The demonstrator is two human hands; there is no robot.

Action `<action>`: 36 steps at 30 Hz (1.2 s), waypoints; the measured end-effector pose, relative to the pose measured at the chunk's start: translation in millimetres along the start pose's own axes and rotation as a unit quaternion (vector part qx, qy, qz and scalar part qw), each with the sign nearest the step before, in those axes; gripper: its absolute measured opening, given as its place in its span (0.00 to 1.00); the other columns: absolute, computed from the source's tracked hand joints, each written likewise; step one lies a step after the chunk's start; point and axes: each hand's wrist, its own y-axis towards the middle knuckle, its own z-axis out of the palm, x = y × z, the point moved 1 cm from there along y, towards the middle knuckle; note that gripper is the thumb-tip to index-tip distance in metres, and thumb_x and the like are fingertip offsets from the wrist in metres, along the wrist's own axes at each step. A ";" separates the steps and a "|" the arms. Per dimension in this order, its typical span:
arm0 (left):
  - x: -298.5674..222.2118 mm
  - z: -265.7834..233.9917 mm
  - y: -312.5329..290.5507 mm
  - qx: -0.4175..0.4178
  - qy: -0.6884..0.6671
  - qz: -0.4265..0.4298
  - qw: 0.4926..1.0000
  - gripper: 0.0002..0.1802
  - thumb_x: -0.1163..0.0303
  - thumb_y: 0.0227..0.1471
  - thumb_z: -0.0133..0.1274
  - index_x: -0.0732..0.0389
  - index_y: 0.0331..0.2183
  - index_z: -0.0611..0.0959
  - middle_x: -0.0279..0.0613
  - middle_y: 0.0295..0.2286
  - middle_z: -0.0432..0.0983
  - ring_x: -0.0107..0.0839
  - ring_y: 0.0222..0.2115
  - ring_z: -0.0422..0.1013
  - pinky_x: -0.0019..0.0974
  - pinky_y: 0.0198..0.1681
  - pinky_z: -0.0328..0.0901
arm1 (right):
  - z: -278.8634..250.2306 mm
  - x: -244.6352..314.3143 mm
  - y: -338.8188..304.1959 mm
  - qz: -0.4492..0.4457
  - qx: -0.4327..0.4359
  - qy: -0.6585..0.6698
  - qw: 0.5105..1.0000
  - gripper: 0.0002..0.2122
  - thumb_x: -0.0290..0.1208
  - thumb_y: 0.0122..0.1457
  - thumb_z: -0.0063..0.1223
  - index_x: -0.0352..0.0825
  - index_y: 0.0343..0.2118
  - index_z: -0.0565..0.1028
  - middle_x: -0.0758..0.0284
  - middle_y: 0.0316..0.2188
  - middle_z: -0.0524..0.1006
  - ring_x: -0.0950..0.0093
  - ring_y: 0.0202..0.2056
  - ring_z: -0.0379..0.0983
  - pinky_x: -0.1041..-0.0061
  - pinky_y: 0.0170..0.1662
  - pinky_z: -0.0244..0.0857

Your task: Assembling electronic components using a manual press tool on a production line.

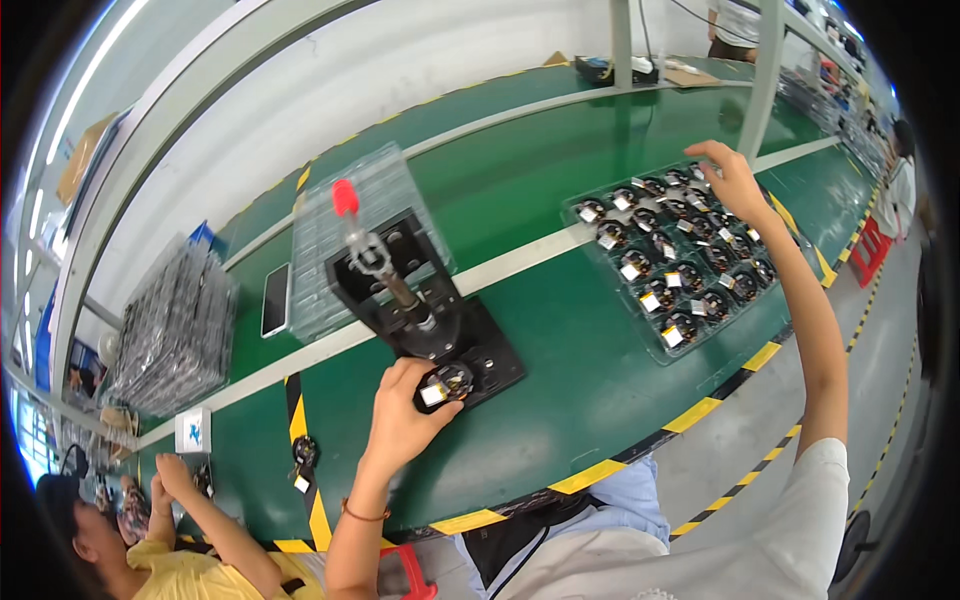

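My left hand (402,412) is closed round a round black part with a white pouch cell (447,385). It holds the part at the base of a black press fixture (490,350), which has an upright toggle clamp with a red handle tip (345,197). My right hand (733,182) is stretched out over the far right corner of a clear plastic tray (655,343). Its fingers are apart, and nothing shows between them. Rows of similar round black parts (679,328) with white cells fill the tray.
Behind the fixture lie clear empty trays (318,240) and a phone (276,300). Stacked trays (175,335) stand at left. Another black part (304,452) lies on striped tape by a co-worker in yellow (200,570). A metal post (765,90) rises behind the tray.
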 end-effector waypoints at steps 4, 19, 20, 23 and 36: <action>-4.3 6.9 -1.9 0.011 -0.005 -0.014 1.000 0.29 0.72 0.31 0.68 0.64 0.42 0.80 0.45 0.39 0.71 0.41 0.41 0.69 0.37 0.45 0.64 | 22.8 107.9 23.8 -0.189 0.014 0.031 0.981 0.12 0.16 0.52 0.46 0.32 0.41 0.74 0.61 0.43 0.75 0.61 0.47 0.69 0.66 0.51 0.63; -2.9 18.8 -5.3 -0.057 -0.018 0.057 0.997 0.25 0.71 0.31 0.69 0.69 0.35 0.80 0.46 0.34 0.74 0.41 0.39 0.73 0.37 0.42 0.69 | 96.8 338.1 108.7 0.016 0.354 0.457 0.816 0.24 0.46 0.59 0.47 0.32 0.50 0.69 0.64 0.45 0.76 0.69 0.48 0.68 0.66 0.55 0.54; -3.7 19.8 -3.1 -0.066 -0.019 0.060 0.996 0.23 0.71 0.31 0.70 0.68 0.33 0.80 0.46 0.33 0.75 0.41 0.38 0.75 0.37 0.41 0.70 | 104.2 334.5 113.1 0.014 0.401 0.479 0.781 0.24 0.45 0.58 0.50 0.32 0.51 0.68 0.64 0.44 0.76 0.72 0.48 0.67 0.67 0.56 0.52; -1.9 18.9 -3.5 -0.074 -0.037 0.045 0.996 0.21 0.72 0.28 0.71 0.68 0.28 0.78 0.47 0.31 0.77 0.41 0.37 0.75 0.36 0.41 0.70 | 84.7 341.4 103.9 0.006 0.315 0.578 0.752 0.21 0.38 0.56 0.53 0.33 0.51 0.67 0.63 0.44 0.76 0.75 0.46 0.67 0.71 0.56 0.52; -42.9 -11.1 -36.2 -0.195 0.030 0.088 0.976 0.18 0.69 0.35 0.68 0.64 0.22 0.73 0.44 0.26 0.67 0.42 0.30 0.68 0.37 0.31 0.63 | 94.2 343.1 -3.7 -0.401 -0.092 0.301 0.860 0.13 0.15 0.33 0.52 0.41 0.23 0.68 0.75 0.30 0.73 0.73 0.41 0.70 0.69 0.49 0.50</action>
